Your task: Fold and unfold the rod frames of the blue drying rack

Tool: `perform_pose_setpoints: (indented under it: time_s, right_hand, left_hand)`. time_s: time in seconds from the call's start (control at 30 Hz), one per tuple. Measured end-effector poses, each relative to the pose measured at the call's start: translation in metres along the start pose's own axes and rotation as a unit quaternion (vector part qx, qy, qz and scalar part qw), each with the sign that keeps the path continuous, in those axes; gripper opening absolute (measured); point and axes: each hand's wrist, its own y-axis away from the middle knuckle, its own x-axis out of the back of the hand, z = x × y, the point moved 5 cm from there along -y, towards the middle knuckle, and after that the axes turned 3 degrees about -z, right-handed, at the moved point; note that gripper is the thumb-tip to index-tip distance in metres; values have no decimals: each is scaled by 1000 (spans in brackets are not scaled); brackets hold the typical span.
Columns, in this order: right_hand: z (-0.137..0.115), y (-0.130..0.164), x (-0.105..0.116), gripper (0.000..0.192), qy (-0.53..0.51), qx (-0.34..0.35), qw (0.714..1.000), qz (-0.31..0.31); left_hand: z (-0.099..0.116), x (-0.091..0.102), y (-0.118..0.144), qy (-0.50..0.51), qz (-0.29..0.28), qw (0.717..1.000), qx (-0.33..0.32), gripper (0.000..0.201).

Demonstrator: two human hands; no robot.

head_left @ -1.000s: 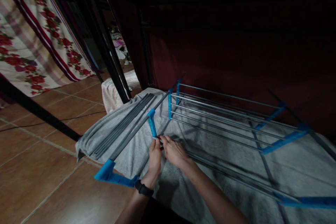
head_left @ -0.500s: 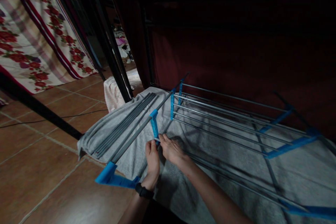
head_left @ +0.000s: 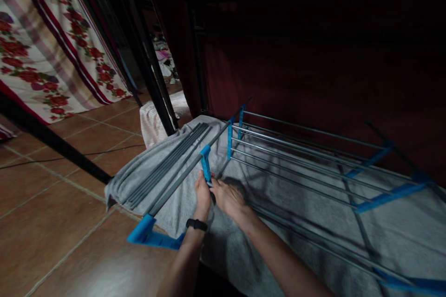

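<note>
A partly assembled drying rack of grey metal rods and blue plastic brackets lies in front of me. My left hand (head_left: 202,195), with a black band on the wrist, is closed around the lower end of a blue bracket (head_left: 205,162). That bracket hangs from a slanted grey tube (head_left: 177,181). Beside it, my right hand (head_left: 228,198) pinches a thin grey rod (head_left: 209,184) whose end meets the bracket's lower end. Whether the rod's end sits inside the bracket is hidden by my fingers. Another blue bracket (head_left: 153,236) sits at the tube's near end.
Several loose grey rods (head_left: 167,162) lie on the grey blanket (head_left: 240,260) at left. Mounted rods (head_left: 296,141) stretch right to blue brackets (head_left: 390,197). A black post (head_left: 52,137) slants over the tiled floor (head_left: 69,213). A dark red cloth (head_left: 296,74) hangs behind.
My left hand has moved up slightly, from below the rod's end onto the lower part of the bracket. My right hand stays at the rod with little movement.
</note>
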Motion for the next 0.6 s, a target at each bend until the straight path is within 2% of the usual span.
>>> perform_pose_setpoints:
  time_s: [0.33, 0.6]
  right_hand:
    - [1, -2, 0, 46, -20, -3, 1000, 8]
    - [2, -1, 1, 43, -38, 2, 999, 13]
  left_hand:
    - [1, -7, -19, -17, -47, 999, -5, 52]
    - [-5, -11, -19, 8, -27, 999, 16, 61]
